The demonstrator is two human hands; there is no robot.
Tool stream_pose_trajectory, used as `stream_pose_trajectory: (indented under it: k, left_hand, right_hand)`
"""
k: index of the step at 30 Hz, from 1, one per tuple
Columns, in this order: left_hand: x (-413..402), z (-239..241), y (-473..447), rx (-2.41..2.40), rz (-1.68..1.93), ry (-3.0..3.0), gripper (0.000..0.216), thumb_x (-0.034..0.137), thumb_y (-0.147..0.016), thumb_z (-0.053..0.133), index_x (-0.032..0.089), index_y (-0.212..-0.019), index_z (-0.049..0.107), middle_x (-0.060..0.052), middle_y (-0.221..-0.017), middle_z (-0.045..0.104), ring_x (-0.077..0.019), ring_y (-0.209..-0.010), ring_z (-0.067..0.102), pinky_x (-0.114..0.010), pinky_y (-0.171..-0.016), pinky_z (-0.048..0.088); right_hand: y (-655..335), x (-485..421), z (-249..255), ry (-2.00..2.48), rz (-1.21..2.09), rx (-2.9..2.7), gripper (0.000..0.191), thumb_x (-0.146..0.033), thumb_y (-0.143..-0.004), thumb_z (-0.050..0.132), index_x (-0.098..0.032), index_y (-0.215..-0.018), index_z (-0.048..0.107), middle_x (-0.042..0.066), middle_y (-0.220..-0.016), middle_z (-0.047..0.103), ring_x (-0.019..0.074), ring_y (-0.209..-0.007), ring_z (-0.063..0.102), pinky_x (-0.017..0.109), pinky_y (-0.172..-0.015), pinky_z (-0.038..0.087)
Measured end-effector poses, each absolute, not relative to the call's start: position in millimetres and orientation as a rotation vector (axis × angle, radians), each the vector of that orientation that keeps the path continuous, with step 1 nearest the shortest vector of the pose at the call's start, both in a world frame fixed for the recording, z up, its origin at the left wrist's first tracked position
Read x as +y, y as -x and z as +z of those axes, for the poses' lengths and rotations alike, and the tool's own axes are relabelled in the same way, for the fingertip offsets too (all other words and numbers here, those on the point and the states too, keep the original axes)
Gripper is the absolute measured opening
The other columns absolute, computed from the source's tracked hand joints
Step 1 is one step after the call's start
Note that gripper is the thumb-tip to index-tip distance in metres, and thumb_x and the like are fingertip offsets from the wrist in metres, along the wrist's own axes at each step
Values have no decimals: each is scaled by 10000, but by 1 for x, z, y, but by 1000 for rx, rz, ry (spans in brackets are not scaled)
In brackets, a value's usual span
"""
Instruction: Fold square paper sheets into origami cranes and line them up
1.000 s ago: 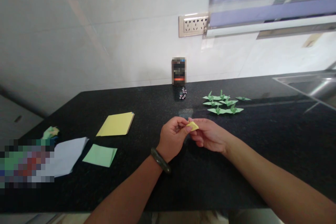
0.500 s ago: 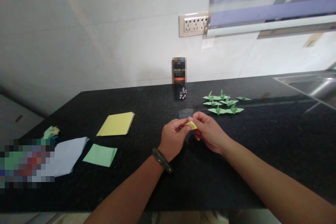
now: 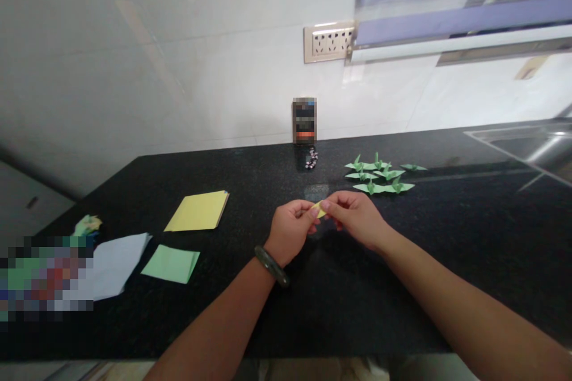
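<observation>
Both my hands meet above the middle of the black counter [image 3: 402, 286]. My left hand [image 3: 291, 230], with a dark bangle on its wrist, pinches one end of a small folded yellow paper [image 3: 318, 209]. My right hand [image 3: 357, 219] pinches the other end with thumb and forefinger. Only a sliver of the yellow paper shows between the fingertips. Several finished green paper cranes [image 3: 379, 176] lie on the counter just beyond my right hand.
A stack of yellow sheets [image 3: 198, 211], a folded green sheet [image 3: 171, 264] and a white sheet [image 3: 114, 264] lie to the left. A small dark box [image 3: 304, 120] and beads [image 3: 311, 158] stand by the wall. A steel sink [image 3: 536, 146] is at the far right.
Both hands have drawn closer together and slightly farther from me. More of the yellow paper is now covered by the fingers.
</observation>
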State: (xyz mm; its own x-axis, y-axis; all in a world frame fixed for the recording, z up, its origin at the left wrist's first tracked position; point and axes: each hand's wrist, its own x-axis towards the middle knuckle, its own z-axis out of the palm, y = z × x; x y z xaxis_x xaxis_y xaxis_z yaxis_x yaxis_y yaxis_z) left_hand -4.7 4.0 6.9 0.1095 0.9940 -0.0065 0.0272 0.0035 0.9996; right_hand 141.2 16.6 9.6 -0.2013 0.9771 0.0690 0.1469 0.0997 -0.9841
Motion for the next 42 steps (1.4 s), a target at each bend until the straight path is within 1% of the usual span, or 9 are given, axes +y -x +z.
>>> stream_pose_trajectory:
  k: [5,9,13,17,23,30,33,38,42]
  left_hand:
    - [6,6,6,1126,1182,-1249,168,283,-708,605,119,-677,603,4,-574,586,-70,-463,489,-201,-473,396]
    - [8,5,8,1140,1284,-1212,219,343,-731,583,133,-672,571,32,-519,533,-68,-454,463,-199,-471,381]
    - [8,8,9,1097,1249,-1275,243,356,-716,607,138,-624,547,47,-475,488,-60,-443,425,-188,-451,336]
    - [7,8,10,1089,1208,-1312,266,361,-695,628,138,-583,537,48,-460,476,-58,-433,398,-193,-439,305]
    - [7,3,9,989,1231,-1269,269,373,-707,613,141,-586,552,46,-473,465,-62,-443,381,-212,-452,289]
    - [8,-1,11,974,1324,-1247,304,321,-714,616,150,-499,487,51,-459,423,-61,-463,371,-214,-481,292]
    - [8,-2,9,950,1303,-1198,303,346,-728,604,147,-526,495,48,-476,434,-58,-462,380,-211,-480,304]
    - [7,-1,5,902,1256,-1067,223,355,-703,628,136,-728,592,15,-616,550,-68,-503,467,-216,-510,381]
    - [7,-1,5,848,1257,-962,220,329,-677,659,126,-715,585,11,-615,552,-64,-520,473,-205,-526,399]
  right_hand:
    - [-136,16,7,1137,1160,-1374,268,-394,-721,595,-131,-667,589,-13,-533,554,71,-432,449,210,-438,363]
    - [-137,16,6,1096,1186,-1569,215,-343,-726,588,-147,-649,546,-32,-534,524,66,-437,445,199,-441,355]
    - [-137,14,5,1117,1275,-1724,175,-304,-737,557,-158,-648,515,-51,-516,470,62,-413,406,189,-402,332]
    - [-136,11,6,1134,1307,-1806,249,-332,-764,527,-155,-589,504,-38,-499,477,59,-388,394,185,-379,298]
    - [-131,6,7,1144,1109,-1759,312,-347,-776,525,-155,-531,498,-36,-450,447,63,-401,383,188,-400,279]
    - [-127,3,8,1119,1166,-1807,278,-338,-789,497,-146,-597,561,-28,-485,484,72,-434,426,189,-430,316]
    - [-128,2,10,1118,1141,-1797,295,-318,-795,477,-147,-571,565,-26,-472,489,71,-419,417,193,-428,317]
    - [-130,0,15,1167,889,-1747,288,-305,-786,494,-151,-562,589,-23,-479,514,70,-416,410,196,-423,309]
    - [-130,3,13,1146,894,-1713,274,-337,-780,514,-149,-599,601,-13,-502,542,78,-433,437,201,-432,335]
